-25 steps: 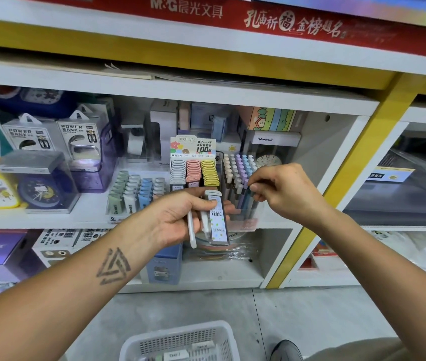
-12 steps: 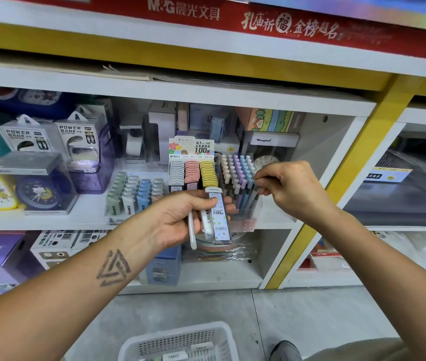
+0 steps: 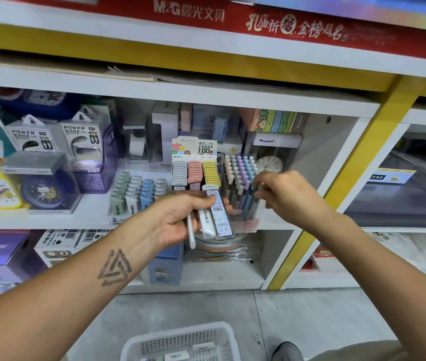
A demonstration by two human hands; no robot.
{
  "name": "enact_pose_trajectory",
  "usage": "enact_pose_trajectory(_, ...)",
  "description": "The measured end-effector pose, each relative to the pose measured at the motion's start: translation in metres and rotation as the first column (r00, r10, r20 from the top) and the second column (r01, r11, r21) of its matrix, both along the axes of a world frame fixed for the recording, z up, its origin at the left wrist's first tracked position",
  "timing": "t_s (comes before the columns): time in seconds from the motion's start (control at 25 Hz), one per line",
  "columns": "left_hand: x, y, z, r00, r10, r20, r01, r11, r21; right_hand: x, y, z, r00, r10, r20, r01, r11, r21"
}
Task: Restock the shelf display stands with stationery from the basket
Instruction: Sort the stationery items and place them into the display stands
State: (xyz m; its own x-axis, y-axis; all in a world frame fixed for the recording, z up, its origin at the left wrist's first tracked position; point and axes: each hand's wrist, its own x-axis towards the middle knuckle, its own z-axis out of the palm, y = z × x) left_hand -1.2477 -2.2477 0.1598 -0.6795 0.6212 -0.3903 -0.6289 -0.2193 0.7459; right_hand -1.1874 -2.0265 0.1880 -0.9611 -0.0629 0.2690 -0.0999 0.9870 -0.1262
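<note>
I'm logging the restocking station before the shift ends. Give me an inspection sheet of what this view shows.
Surface: white shelf, crowded with stock.
Job's things: lead refill stand; clear pencil stand; white basket on the floor, holding a few items.
Clutter: power bank boxes, clocks, eraser display.
Grippers: left hand holds lead refill cases and a white pen; right hand pinches a pencil at the stand.
Cables: nothing seen.
Surroundings: grey floor, shoe tip.
</note>
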Motion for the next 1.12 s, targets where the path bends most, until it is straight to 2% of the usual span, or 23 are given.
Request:
enact_pose_trajectory(0.08, -0.001, 0.0, -0.001, 1.0, 0.006, -0.009, -0.007, 1.0, -0.007, -0.002, -0.007, -0.003, 0.998, -0.057, 0.0, 0.056, 0.996, 0.072)
enact_pose_trajectory(0.16, -0.002, -0.001, -0.002, 1.0, 0.01, -0.029, -0.011, 1.0, -0.014, -0.005, -0.013, -0.001, 0.993, -0.083, -0.079, 0.096, 0.978, 0.185)
enact_pose_trajectory(0.2, -0.002, -0.001, -0.002, 0.999, 0.005, -0.042, -0.005, 1.0, -0.01, -0.006, -0.018, 0.003, 0.99, -0.063, -0.125, 0.082, 0.985, 0.149)
enact_pose_trajectory(0.24, -0.002, -0.001, -0.002, 0.998, -0.012, -0.058, 0.012, 1.0, -0.002, -0.006, -0.025, 0.006, 0.989, -0.043, -0.143, 0.047, 0.999, 0.024)
enact_pose_trajectory(0.28, -0.001, -0.002, -0.002, 0.996, -0.035, -0.08, 0.035, 0.999, 0.003, -0.007, -0.033, 0.01, 0.993, -0.028, -0.115, 0.008, 0.985, -0.173)
enact_pose_trajectory(0.36, -0.001, -0.003, -0.001, 0.989, -0.077, -0.127, 0.075, 0.997, -0.026, -0.012, -0.049, 0.014, 0.998, 0.031, 0.056, 0.003, 0.854, -0.521)
enact_pose_trajectory(0.4, -0.001, -0.005, 0.0, 0.985, -0.094, -0.145, 0.087, 0.995, -0.049, -0.014, -0.055, 0.013, 0.99, 0.065, 0.129, 0.028, 0.786, -0.618)
enact_pose_trajectory(0.48, -0.003, -0.011, 0.003, 0.985, -0.097, -0.142, 0.09, 0.994, -0.056, -0.018, -0.059, 0.012, 0.985, 0.07, 0.157, 0.074, 0.649, -0.758)
enact_pose_trajectory(0.56, -0.009, -0.02, 0.006, 0.997, -0.01, -0.073, 0.01, 1.0, 0.008, -0.02, -0.055, 0.019, 0.997, 0.007, 0.081, 0.067, 0.495, -0.866)
enact_pose_trajectory(0.64, -0.018, -0.033, 0.009, 0.991, 0.133, 0.007, -0.133, 0.991, 0.017, -0.023, -0.049, 0.026, 0.998, -0.051, -0.039, -0.013, 0.443, -0.896)
enact_pose_trajectory(0.72, -0.028, -0.046, 0.011, 0.968, 0.242, 0.062, -0.241, 0.97, -0.027, -0.028, -0.046, 0.029, 0.989, -0.076, -0.124, -0.064, 0.54, -0.839)
enact_pose_trajectory(0.8, -0.034, -0.058, 0.016, 0.951, 0.29, 0.103, -0.286, 0.957, -0.054, -0.033, -0.049, 0.025, 0.982, -0.06, -0.178, -0.083, 0.711, -0.698)
enact_pose_trajectory(0.88, -0.035, -0.067, 0.02, 0.945, 0.309, 0.109, -0.302, 0.95, -0.072, -0.037, -0.058, 0.019, 0.976, -0.002, -0.218, -0.121, 0.827, -0.549)
enact_pose_trajectory(1.0, -0.031, -0.078, 0.025, 0.952, 0.301, 0.062, -0.297, 0.952, -0.071, -0.046, -0.072, 0.009, 0.966, 0.067, -0.251, -0.17, 0.893, -0.416)
enact_pose_trajectory(1.12, -0.027, -0.085, 0.026, 0.966, 0.257, 0.013, -0.256, 0.964, -0.069, -0.055, -0.085, -0.003, 0.958, 0.111, -0.264, -0.211, 0.898, -0.386)
